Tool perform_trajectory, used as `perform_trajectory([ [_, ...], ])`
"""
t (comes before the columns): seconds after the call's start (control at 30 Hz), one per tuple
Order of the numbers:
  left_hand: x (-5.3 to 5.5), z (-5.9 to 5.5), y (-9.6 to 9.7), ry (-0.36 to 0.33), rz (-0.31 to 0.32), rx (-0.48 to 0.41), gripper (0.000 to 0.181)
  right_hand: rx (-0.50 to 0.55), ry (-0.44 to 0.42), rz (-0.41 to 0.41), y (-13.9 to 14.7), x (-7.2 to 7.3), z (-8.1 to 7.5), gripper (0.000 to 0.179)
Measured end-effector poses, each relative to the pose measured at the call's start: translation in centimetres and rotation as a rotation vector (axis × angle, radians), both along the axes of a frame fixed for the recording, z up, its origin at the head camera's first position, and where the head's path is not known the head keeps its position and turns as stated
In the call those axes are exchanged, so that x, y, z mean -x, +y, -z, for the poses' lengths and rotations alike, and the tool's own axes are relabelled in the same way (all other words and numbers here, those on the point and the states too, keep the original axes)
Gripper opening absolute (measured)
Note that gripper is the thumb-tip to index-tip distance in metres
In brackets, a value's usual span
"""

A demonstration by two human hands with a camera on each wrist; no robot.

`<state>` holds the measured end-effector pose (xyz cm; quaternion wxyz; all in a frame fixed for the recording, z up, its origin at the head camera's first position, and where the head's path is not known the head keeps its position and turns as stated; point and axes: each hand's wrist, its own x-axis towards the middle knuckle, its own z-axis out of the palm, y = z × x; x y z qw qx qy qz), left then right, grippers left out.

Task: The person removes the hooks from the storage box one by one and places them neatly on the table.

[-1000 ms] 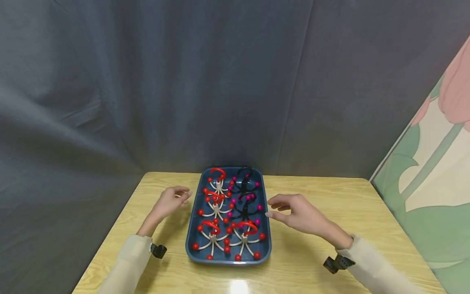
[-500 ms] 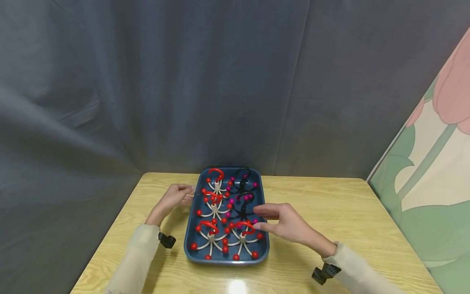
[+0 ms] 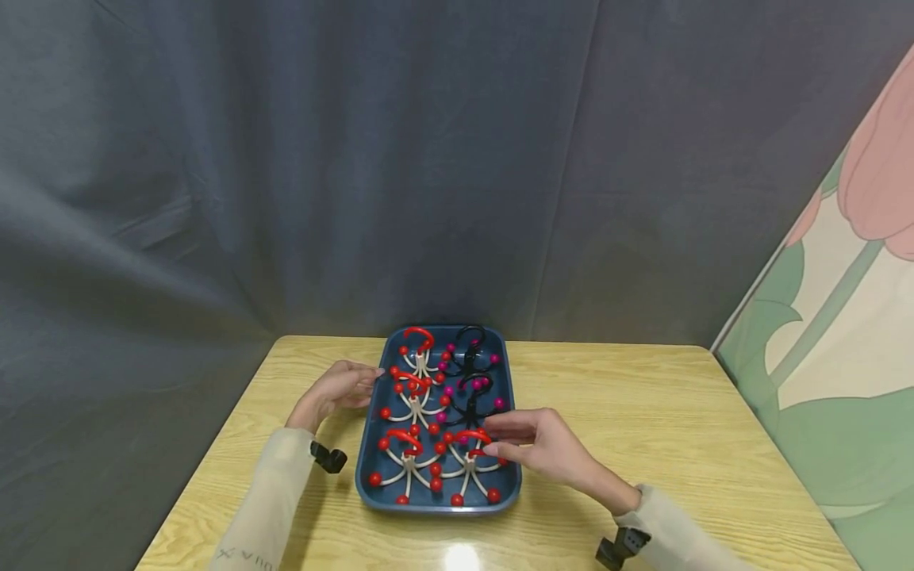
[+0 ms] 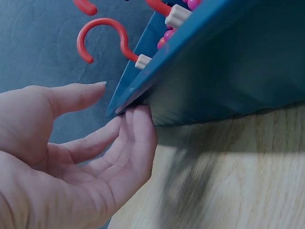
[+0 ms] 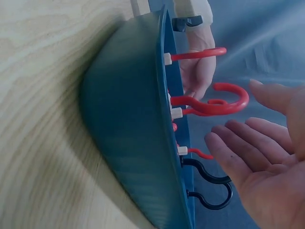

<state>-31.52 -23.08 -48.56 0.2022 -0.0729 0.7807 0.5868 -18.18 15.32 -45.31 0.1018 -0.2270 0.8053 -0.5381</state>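
A dark blue tray [image 3: 437,507] holds several spider-legged pieces with ball tips and hooked tops. Most have white legs, red balls and red hooks; two black ones [image 3: 470,411] with magenta balls sit at the back right. My right hand [image 3: 546,450] hovers over the tray's right side, thumb and fingers spread beside the red hook [image 5: 242,99] of the front right white piece. A gap shows between that hook and the fingertips in the right wrist view. My left hand [image 3: 341,387] has its fingertips against the tray's outer left wall, just under the rim [image 4: 143,86], thumb apart.
The tray stands on a light wooden table [image 3: 628,412], its back end near a dark grey curtain [image 3: 428,174]. A tulip-patterned fabric [image 3: 835,381] hangs along the right side. Each wrist wears a small black camera.
My right hand has moved left and toward me, from beside the tray to over its front right piece. The left hand has come right to meet the tray's left rim.
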Motion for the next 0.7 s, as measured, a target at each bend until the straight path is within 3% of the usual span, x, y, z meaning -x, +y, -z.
perform_trajectory([
  [0.4,0.6,0.7,-1.4,-0.113,0.053,-0.26,0.052,0.037,0.013,0.007,-0.8,0.3,0.5,0.038],
  [0.7,0.4,1.1,-1.7,-0.11,0.069,-0.308,0.057,0.004,0.017,0.024,-1.1,0.3,0.9,0.035],
])
